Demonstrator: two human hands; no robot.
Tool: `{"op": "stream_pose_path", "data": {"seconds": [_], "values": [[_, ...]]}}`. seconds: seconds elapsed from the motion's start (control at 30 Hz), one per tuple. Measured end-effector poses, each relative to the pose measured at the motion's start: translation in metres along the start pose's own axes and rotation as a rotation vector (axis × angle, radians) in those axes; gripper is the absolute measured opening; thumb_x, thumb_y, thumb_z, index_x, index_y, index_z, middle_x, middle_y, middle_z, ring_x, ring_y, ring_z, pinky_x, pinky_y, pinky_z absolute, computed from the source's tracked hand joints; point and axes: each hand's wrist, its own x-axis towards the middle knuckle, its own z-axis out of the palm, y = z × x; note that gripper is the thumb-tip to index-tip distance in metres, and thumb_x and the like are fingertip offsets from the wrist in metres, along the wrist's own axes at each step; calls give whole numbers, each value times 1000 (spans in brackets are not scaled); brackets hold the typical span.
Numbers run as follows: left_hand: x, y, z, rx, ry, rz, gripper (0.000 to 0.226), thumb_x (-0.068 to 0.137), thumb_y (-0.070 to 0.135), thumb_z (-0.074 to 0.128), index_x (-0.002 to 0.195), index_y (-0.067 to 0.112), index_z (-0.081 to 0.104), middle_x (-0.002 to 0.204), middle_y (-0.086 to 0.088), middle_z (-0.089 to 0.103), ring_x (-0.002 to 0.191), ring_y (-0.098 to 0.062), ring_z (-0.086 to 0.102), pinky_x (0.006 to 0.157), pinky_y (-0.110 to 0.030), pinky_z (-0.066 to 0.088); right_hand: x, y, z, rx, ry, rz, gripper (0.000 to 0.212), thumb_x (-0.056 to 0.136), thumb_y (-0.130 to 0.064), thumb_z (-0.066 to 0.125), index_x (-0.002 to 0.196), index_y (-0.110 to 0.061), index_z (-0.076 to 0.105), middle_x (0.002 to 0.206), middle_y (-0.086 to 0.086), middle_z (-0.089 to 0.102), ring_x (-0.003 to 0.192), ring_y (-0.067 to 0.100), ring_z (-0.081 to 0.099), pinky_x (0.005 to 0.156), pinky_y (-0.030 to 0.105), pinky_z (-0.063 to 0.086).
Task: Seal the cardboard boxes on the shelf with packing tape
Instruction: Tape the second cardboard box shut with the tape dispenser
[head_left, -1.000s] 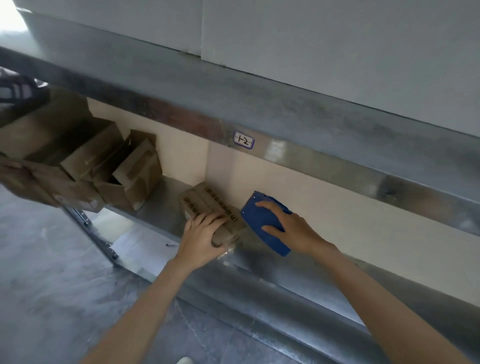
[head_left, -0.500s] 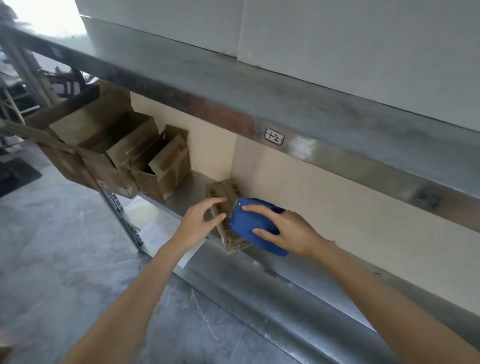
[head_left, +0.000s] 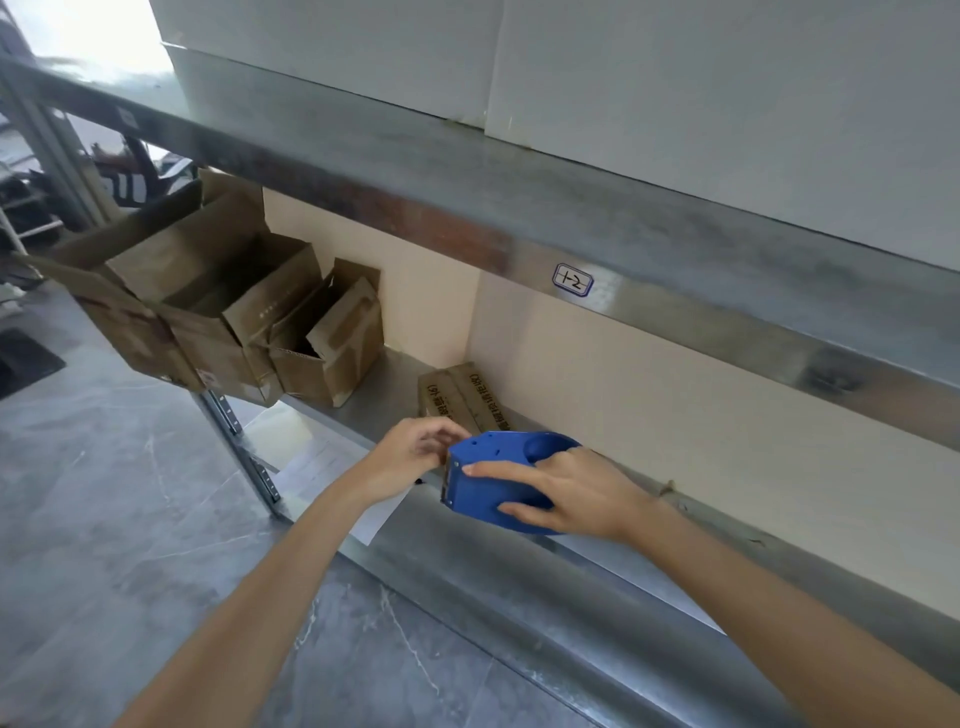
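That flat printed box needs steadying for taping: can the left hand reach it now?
Probably yes: the left hand sits just in front of the printed box, and the blue tape dispenser covers only its near end.

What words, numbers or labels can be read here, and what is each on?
"1-2", handwritten, on the blue-edged label on the upper shelf beam.
Printed lines on the closed cardboard box: too blurred to read.
Pale print on an open box: too small to read.
Blue tape dispenser: no text shows.
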Motion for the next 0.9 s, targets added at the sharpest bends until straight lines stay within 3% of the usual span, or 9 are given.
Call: {"op": "stream_pose_path", "data": {"seconds": [0.13, 0.3, 0.43, 0.6, 0.73, 0.9], "values": [[-1, 3, 2, -5, 26, -4, 29, 88, -11, 53, 96, 13, 67, 98, -3, 70, 91, -12, 67, 82, -24, 52, -2, -3, 0, 33, 21, 23, 56, 101, -51, 38, 152, -47, 16, 65, -2, 53, 55, 14, 46, 55, 32, 42], [6, 8, 11, 67, 144, -40, 23, 88, -11, 56, 95, 5, 70, 95, -7, 70, 93, -22, 65, 86, -32, 50, -5, 0, 3, 110, 72, 129, 63, 92, -55, 54, 147, -53, 23, 51, -10, 30, 50, 10, 32, 60, 27, 30], [12, 11, 20, 103, 215, -72, 20, 89, -6, 60, 94, 10, 71, 93, -3, 71, 91, -17, 65, 83, -24, 50, -6, 8, -1, 167, 83, 172, 65, 88, -55, 59, 142, -60, 23, 54, -14, 32, 51, 3, 33, 59, 25, 30], [8, -3, 4, -35, 269, -121, 8, 88, 4, 70, 89, 12, 71, 88, -5, 72, 84, -14, 66, 78, -25, 52, -21, 21, -3, 208, 56, 240, 66, 85, -57, 61, 138, -65, 22, 55, -19, 36, 51, 0, 36, 59, 24, 32], [1, -16, 1, -63, 275, -156, 12, 88, 5, 70, 85, 16, 71, 82, -1, 73, 75, -5, 67, 68, -14, 50, -36, 26, 2, 241, 37, 262, 65, 85, -56, 62, 138, -64, 26, 52, -17, 43, 50, 0, 42, 55, 18, 30], [-18, -36, -4, -126, 322, -248, 12, 92, 8, 65, 85, 16, 66, 84, -4, 70, 87, -19, 65, 75, -27, 51, -70, 45, 11, 257, 16, 380, 66, 83, -54, 67, 136, -66, 29, 51, -22, 45, 51, -1, 39, 54, 17, 27]]}}
